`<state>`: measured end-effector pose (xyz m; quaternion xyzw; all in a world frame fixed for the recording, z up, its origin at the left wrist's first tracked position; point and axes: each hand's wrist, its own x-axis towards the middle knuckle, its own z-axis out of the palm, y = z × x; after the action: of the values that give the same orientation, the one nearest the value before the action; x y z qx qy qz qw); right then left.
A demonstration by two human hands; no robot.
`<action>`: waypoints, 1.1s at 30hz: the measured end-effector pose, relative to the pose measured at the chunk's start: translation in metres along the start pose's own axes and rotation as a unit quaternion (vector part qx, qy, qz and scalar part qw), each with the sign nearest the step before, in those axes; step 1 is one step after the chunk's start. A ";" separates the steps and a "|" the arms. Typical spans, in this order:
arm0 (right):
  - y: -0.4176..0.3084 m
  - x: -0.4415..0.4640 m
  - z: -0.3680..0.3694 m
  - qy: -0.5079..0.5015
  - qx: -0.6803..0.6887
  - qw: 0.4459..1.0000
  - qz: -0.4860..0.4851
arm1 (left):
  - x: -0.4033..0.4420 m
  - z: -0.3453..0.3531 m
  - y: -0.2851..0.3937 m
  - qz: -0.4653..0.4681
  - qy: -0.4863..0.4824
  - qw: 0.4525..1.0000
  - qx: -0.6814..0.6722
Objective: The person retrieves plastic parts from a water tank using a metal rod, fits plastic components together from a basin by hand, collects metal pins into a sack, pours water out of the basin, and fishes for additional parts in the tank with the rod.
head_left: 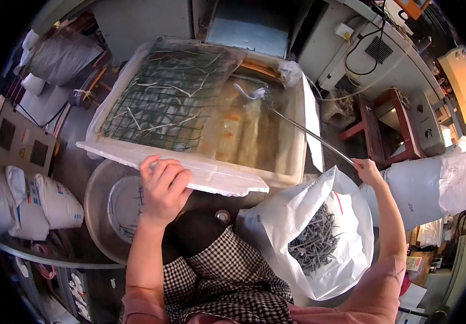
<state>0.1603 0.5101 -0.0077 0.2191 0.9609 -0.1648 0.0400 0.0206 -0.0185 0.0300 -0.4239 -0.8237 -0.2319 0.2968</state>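
Observation:
My left hand (163, 186) rests on a long white board (211, 175) along the near edge of a white tub (296, 167), its fingers bent over the top. In my right hand (367, 170) is the end of a thin metal rod (319, 139). The rod's far end reaches the water in the tub, beside a whitish, blurry piece (252, 93). A green mesh (162, 97) with pale strips on it covers the tub's left part. Brownish water (262, 129) shows on the right.
An open white sack (351, 237) of grey pieces (315, 243) stands near my right arm. A round metal basin (96, 216) is at my left. Full white sacks (57, 205) lie far left, another (422, 186) at right, near a reddish stool (376, 129).

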 end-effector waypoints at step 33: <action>-0.044 0.129 0.105 -0.101 0.095 0.989 -0.053 | -0.001 0.016 -0.011 -0.027 0.026 0.999 0.011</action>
<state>0.0254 0.4900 -0.1122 0.1531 0.9422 -0.2782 0.1071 0.0069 -0.0151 0.0159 -0.3924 -0.8291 -0.2420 0.3163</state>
